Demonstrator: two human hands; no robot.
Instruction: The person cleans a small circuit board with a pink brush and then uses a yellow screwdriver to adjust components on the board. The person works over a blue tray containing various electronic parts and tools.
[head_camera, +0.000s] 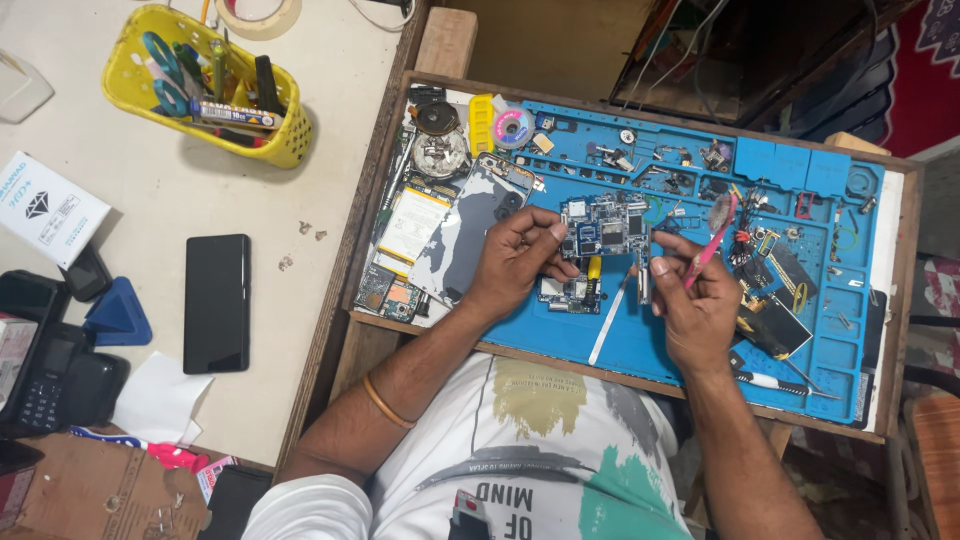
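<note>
Left hand (515, 262): closed in a pinch on the circuit board (603, 228), which is held by its left edge just above the blue mat (700, 345).

Right hand (693, 300): closed around a pink-handled tool (715, 240), held like a pen, and apparently a small metal piece (643, 275) under the board's right edge; the tool's tip cannot be made out.

Handling, as judged: the board is best kept level and gripped by its edges only; the tool is best worked lightly, wrist braced on the mat.

Nearby: phone back (470, 228) and battery (410, 225) to the left; white spudger (610, 320) below; loose parts scattered on the mat.
</note>
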